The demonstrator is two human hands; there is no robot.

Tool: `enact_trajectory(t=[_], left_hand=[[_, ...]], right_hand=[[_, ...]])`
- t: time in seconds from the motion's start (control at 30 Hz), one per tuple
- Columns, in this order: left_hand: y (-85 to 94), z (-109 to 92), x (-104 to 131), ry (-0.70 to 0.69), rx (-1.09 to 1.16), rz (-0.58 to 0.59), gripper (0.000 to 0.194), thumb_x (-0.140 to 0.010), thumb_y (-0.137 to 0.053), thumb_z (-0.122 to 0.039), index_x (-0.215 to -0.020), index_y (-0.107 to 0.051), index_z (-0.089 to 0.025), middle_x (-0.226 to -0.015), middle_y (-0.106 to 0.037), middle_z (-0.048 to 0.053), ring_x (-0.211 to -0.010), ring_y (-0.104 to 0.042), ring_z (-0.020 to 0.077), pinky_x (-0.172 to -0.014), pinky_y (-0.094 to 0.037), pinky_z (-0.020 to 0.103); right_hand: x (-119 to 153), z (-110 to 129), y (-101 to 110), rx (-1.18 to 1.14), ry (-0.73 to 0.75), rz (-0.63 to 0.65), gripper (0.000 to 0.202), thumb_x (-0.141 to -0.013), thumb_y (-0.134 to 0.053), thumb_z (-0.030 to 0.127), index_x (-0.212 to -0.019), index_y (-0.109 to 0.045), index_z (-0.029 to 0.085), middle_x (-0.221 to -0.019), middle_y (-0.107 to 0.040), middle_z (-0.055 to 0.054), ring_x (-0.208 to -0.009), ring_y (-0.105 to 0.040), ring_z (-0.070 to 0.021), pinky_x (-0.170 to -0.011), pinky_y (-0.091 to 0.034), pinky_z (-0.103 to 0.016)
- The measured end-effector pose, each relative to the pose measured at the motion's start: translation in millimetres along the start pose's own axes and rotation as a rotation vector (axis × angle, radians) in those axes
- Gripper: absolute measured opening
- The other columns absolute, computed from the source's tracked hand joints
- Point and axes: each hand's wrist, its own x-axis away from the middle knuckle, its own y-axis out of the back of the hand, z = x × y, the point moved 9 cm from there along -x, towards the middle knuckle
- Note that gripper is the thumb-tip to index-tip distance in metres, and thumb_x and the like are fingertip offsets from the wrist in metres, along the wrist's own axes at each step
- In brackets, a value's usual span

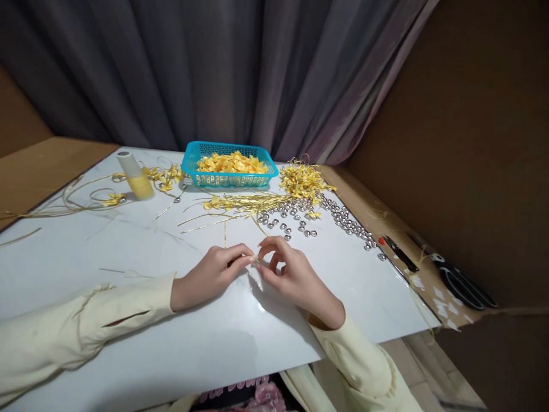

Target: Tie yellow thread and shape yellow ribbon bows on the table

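My left hand (pixel 212 276) and my right hand (pixel 295 277) meet fingertip to fingertip above the white tabletop (pixel 206 349). Both are closed in a pinch, and what lies between their tips is too small and covered to make out. Just beyond my fingers lies a bundle of gold cords (pixel 257 202), with a few loose ends pointing toward my hands. Silver beads (pixel 274 223) are scattered behind my right hand, thickening into a band along the table's right side. A pile of yellow ribbon bows with cords (pixel 302 178) sits behind the beads.
A blue basket (pixel 231 182) of yellow ribbon pieces (pixel 231 163) stands at the back. Left of it is a bottle with yellow contents (pixel 139 183), among corded bows (pixel 114 199). Black scissors (pixel 463 286) and a small black-handled cutter (pixel 401 253) lie on cardboard at right.
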Motion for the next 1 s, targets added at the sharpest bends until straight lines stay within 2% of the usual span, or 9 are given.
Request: enact_trajectory(t=[0.1,0.3,0.5,0.63,0.87,1.0], left_hand=[[-0.4,0,1,-0.011,-0.005,0.002,0.024,-0.094,-0.042,-0.028,-0.086,-0.061,-0.015,-0.071,-0.063,-0.002,-0.059,-0.051,0.0091,-0.059,-0.038,0.018],[1.3,-6,3,-0.07,-0.001,-0.026,0.021,-0.093,-0.042,-0.025,-0.087,-0.06,-0.016,-0.071,-0.062,-0.003,-0.057,-0.05,0.0078,-0.059,-0.038,0.017],[-1.6,8,-1,0.084,0.105,0.012,0.026,-0.091,-0.044,-0.034,-0.083,-0.061,-0.017,-0.067,-0.057,-0.003,-0.058,-0.046,0.01,-0.057,-0.036,0.02],[-3.4,16,-1,0.171,0.22,0.019,0.031,-0.089,-0.045,-0.041,-0.081,-0.061,-0.016,-0.065,-0.052,-0.003,-0.058,-0.041,0.0109,-0.055,-0.034,0.022],[-5.0,17,0,0.243,0.307,0.013,0.033,-0.085,-0.051,-0.045,-0.076,-0.062,-0.015,-0.055,-0.043,-0.005,-0.052,-0.036,0.0101,-0.049,-0.029,0.022],[-7.8,20,1,0.288,0.376,0.025,0.034,-0.086,-0.051,-0.046,-0.074,-0.061,-0.016,-0.046,-0.035,-0.008,-0.046,-0.032,0.009,-0.045,-0.027,0.021]], right_hand=[[0,0,-5,-0.011,0.013,0.035,0.033,-0.086,-0.051,0.016,-0.118,-0.046,0.017,-0.09,-0.063,-0.002,-0.059,-0.054,-0.0076,-0.051,-0.04,-0.019],[0,3,-5,0.003,0.043,0.015,0.036,-0.087,-0.048,0.014,-0.123,-0.047,0.014,-0.082,-0.065,-0.001,-0.058,-0.052,-0.0084,-0.052,-0.04,-0.019],[2,12,4,0.084,0.137,-0.104,0.033,-0.086,-0.048,0.015,-0.118,-0.057,0.012,-0.075,-0.065,-0.001,-0.054,-0.049,-0.0079,-0.053,-0.041,-0.02],[2,17,2,0.145,0.185,-0.123,0.029,-0.086,-0.047,0.013,-0.107,-0.067,0.014,-0.073,-0.064,-0.003,-0.06,-0.053,-0.0102,-0.056,-0.042,-0.021],[1,13,2,0.181,0.15,-0.159,0.022,-0.088,-0.05,0.014,-0.09,-0.071,0.016,-0.071,-0.066,-0.003,-0.059,-0.055,-0.0106,-0.057,-0.041,-0.021],[1,11,4,0.161,0.142,-0.176,0.021,-0.087,-0.052,0.013,-0.088,-0.072,0.015,-0.072,-0.069,-0.003,-0.057,-0.056,-0.0103,-0.056,-0.041,-0.021]])
